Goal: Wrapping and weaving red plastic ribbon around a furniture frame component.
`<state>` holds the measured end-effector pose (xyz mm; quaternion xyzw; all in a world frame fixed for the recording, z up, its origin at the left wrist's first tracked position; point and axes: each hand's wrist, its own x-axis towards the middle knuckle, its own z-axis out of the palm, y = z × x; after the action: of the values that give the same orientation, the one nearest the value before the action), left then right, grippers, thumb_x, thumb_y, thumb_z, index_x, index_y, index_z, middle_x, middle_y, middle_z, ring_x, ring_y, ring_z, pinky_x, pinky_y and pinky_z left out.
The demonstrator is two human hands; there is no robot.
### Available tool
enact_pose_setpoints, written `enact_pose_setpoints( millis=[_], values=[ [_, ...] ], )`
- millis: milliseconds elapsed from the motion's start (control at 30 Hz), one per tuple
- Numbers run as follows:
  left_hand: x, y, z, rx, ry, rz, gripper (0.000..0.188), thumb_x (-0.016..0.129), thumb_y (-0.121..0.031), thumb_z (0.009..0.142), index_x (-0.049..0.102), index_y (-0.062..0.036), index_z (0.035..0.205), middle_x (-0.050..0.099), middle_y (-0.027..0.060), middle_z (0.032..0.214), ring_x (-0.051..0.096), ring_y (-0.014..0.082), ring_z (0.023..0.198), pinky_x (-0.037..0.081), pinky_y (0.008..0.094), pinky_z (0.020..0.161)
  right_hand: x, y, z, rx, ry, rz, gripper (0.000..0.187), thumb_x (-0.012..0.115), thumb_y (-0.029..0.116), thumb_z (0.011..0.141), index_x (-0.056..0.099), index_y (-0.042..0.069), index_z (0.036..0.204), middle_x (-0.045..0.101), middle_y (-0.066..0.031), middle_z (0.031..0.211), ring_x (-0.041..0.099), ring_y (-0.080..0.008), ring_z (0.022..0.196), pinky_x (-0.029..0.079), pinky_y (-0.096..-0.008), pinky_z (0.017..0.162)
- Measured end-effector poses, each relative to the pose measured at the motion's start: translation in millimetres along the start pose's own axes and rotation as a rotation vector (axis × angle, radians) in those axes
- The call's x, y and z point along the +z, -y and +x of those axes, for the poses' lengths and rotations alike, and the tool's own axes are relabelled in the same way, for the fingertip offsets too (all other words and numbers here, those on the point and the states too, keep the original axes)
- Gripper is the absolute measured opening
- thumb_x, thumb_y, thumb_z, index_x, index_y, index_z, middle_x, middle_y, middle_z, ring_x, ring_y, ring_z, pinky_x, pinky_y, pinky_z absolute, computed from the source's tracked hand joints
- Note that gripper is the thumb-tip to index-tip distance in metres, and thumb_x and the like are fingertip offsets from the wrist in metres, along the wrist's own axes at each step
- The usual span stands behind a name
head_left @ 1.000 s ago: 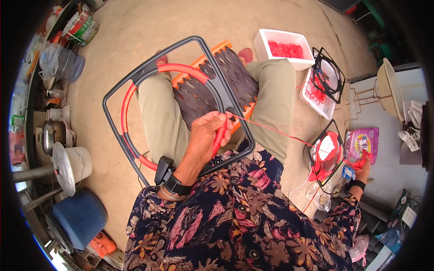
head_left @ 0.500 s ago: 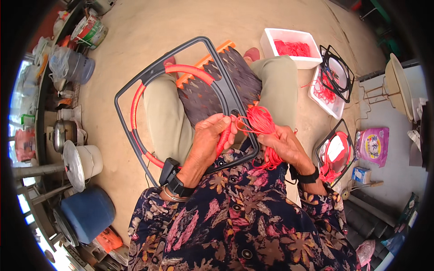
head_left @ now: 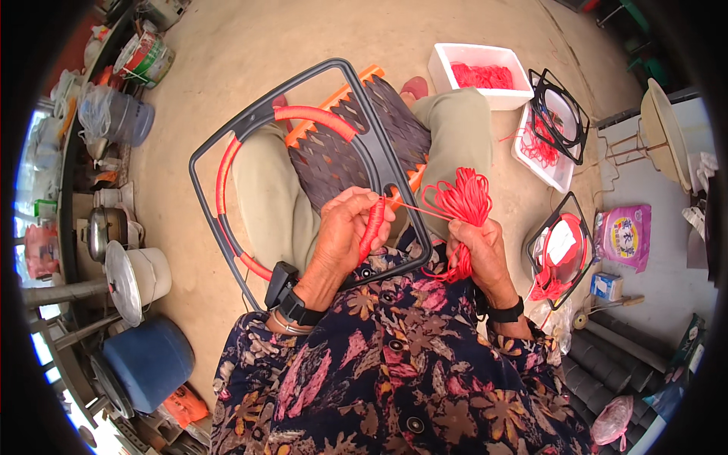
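Note:
A black frame (head_left: pixel 199 176) with a round inner ring lies tilted across my lap. Red cord wraps several stretches of that ring, among them a red wrapped section (head_left: pixel 315 120) at the top. My left hand (head_left: pixel 347 227) grips the ring's lower right part, its fingers closed round the cord-wrapped section. A bundle of red cord (head_left: pixel 464 199) is bunched in my right hand (head_left: pixel 485 254), loops sticking out above and below the fist. From the bundle a strand runs taut to the wrapping beside my left fingertips.
A dark woven seat with an orange edge (head_left: pixel 334 102) stands between my knees. To the right are a white foam box (head_left: pixel 447 57) of red cord, another white box (head_left: pixel 557 178), black frames (head_left: pixel 561 114) and a purple bag (head_left: pixel 623 235). Pots and a blue bucket (head_left: pixel 148 356) line the left.
My right hand has moved slightly right with the cord bundle, away from the ring, and the strand between has lengthened and tightened. My left hand keeps its hold on the ring.

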<state>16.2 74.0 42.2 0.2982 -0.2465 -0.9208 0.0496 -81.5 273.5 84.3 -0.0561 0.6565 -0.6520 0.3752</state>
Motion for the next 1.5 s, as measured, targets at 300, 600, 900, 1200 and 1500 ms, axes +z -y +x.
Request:
enact_pose_setpoints(
  millis=[300,600,900,1200,1500],
  values=[
    [-0.8,5.6,0.2,0.050,-0.008,0.086,0.009,0.054,-0.007,0.091,0.054,0.0013,0.088,0.063,0.0181,0.073,0.057,0.0231,0.048,0.043,0.0303,0.039,-35.2,31.4,21.2,-0.148,-0.151,-0.593,0.040,0.066,0.028,0.089,0.054,0.003,0.117,0.062,-0.0015,0.081,0.050,-0.0061,0.070,0.043,-0.0245,0.063],
    [16.8,10.3,5.2,-0.007,-0.208,0.289,0.009,0.061,-0.006,0.085,0.058,-0.0001,0.079,0.061,0.0085,0.062,0.050,0.0115,0.038,0.035,0.0227,0.030,54.5,108.2,60.1,-0.849,0.233,-0.907,0.032,0.062,0.012,0.080,0.055,0.007,0.111,0.060,-0.0078,0.084,0.056,-0.0193,0.078,0.044,-0.0337,0.069],
    [17.3,25.9,3.1,0.093,-0.171,0.589,0.039,0.052,-0.031,0.097,0.057,-0.0018,0.072,0.056,0.0056,0.051,0.049,0.0119,0.035,0.032,0.0239,0.030,122.5,26.0,126.0,-1.216,0.686,-1.437,0.017,0.064,0.008,0.066,0.067,0.011,0.082,0.060,-0.0009,0.085,0.055,-0.0197,0.096,0.038,-0.0362,0.091],
    [8.9,-0.1,18.0,0.039,-0.137,0.397,0.020,0.053,-0.013,0.090,0.057,-0.0020,0.074,0.055,0.0054,0.055,0.044,0.0100,0.036,0.031,0.0247,0.030,66.3,68.0,56.8,-0.392,0.483,-0.904,0.008,0.058,0.009,0.081,0.066,0.007,0.082,0.062,-0.0091,0.084,0.060,-0.0241,0.079,0.046,-0.0378,0.072],
    [-22.1,-31.3,49.5,0.310,-0.263,0.151,0.011,0.059,0.002,0.086,0.061,0.0020,0.075,0.062,0.0087,0.072,0.060,0.0147,0.061,0.048,0.0251,0.056,92.9,-7.3,108.8,-1.071,0.334,-1.615,0.019,0.056,0.015,0.077,0.066,0.008,0.092,0.060,-0.0068,0.091,0.058,-0.0232,0.087,0.040,-0.0383,0.077]
  ],
)
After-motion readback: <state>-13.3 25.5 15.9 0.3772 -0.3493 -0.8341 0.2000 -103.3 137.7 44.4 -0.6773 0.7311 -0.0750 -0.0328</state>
